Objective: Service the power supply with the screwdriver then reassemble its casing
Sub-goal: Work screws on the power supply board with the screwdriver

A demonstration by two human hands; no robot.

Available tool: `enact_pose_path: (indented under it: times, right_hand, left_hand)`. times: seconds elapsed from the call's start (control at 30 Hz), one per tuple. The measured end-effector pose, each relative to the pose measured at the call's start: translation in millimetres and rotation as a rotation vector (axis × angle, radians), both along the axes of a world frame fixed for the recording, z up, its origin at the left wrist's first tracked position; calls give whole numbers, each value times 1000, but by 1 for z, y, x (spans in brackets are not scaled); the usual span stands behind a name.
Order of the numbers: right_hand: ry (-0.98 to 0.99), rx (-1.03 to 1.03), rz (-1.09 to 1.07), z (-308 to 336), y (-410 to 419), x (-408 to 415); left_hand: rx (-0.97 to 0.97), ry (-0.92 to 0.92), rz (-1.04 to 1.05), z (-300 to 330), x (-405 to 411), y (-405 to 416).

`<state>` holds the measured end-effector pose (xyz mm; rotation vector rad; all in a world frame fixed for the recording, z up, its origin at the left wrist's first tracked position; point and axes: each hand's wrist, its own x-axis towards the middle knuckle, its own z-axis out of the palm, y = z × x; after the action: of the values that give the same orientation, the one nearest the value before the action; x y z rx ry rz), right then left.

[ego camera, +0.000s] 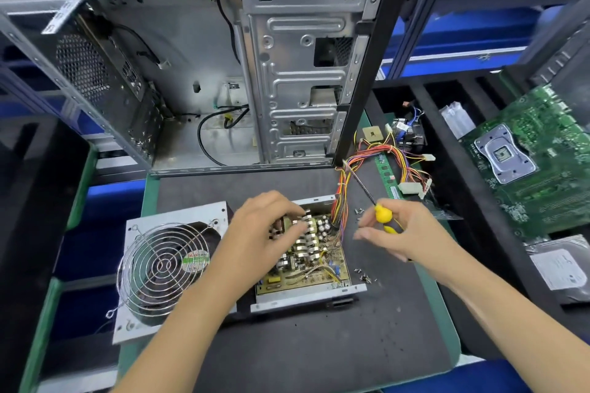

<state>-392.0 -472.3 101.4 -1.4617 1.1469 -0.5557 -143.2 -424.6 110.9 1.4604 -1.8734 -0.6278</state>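
Note:
The power supply (306, 295) lies open on the dark mat, its brown circuit board (316, 268) and silver heat sinks exposed. Its cover with the round wire fan grille (161, 268) lies flat to the left. My left hand (261, 226) reaches into the open box, fingertips on the heat sinks. My right hand (405, 230) holds the yellow-and-black screwdriver (381, 214) to the right of the box, its shaft pointing up and left toward the wire bundle (373, 156). Loose screws (365, 277) lie by the box's right side.
An empty computer case (255, 67) stands open behind the mat. A green motherboard (536, 166) lies at right, a hard drive (565, 268) below it, and a RAM stick (388, 177) beside the wires. More screws (359, 210) lie near the screwdriver tip.

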Motion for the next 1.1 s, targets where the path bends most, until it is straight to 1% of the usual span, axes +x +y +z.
enact_pose_path:
  times: [0.07,0.13,0.27,0.33,0.37,0.5,0.6,0.67,0.73,0.8,0.83,0.9,0.97,1.03,1.1]
  right_hand:
    - [-114,14,44,16,-1,24]
    - [-159,16,67,24,-3,45]
    - [-175,22,81,28,-1,73]
    - [-151,3,80,27,-1,80]
    - [-130,-7,85,26,-1,82]
    - [-75,36,126,25,-4,86]
    - [-77,99,155,23,-4,87]
    - [-88,130,169,22,-3,88]
    - [-94,145,201,23,-3,88]
    - [-89,155,264,30,-4,85]
    - [-62,134,300,35,-5,81]
    - [48,20,376,46,-9,70]
    - [119,-82,448,58,-11,59]
    - [151,-161,491,68,-11,51]
    - [146,-228,509,77,-11,49]
  left_hand:
    - [40,56,0,3,-7,1]
    - [41,100,35,6,-11,2]
    - [61,245,155,7,-5,5]
    - [78,315,160,9,-1,7]
    - [76,322,153,10,1,7]
    - [35,223,111,11,10,8]
    - [-47,87,78,11,15,7]
    - [-79,83,67,10,17,6]
    - [-79,128,57,9,20,6]
    - [-37,217,96,7,23,9]
    - [6,302,145,6,25,10]
    - [67,535,251,6,30,14]
    - [91,755,302,5,34,17]
    - [86,860,318,4,37,19]
    - [77,903,334,4,39,18]
